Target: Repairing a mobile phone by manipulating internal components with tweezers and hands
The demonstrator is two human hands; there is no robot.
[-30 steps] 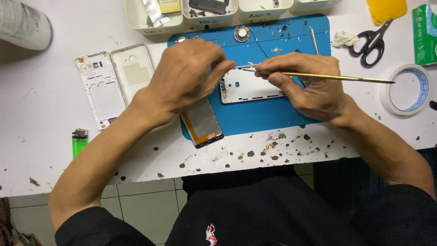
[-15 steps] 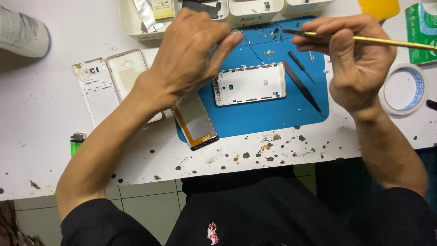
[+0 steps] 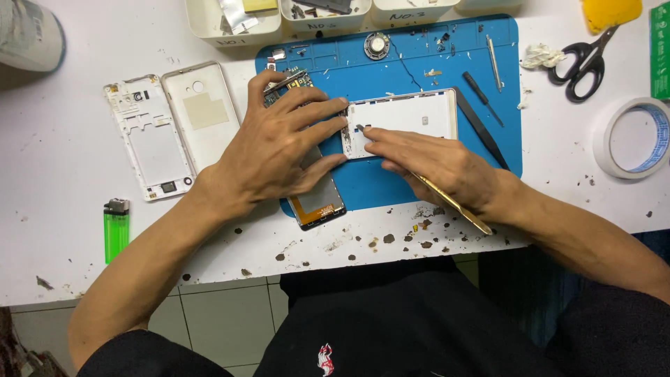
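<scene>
The right hand pinches a gold-handled tool, its tip on the white phone frame lying on the blue mat. The left hand, flat and open, presses a phone screen left of that frame, fingertips on the frame's left edge.

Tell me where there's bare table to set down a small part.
Bare white table lies left of the white phone frame, above the green lighter. The blue mat is crowded with both hands, tools and parts; scissors and tape roll fill the right.
</scene>
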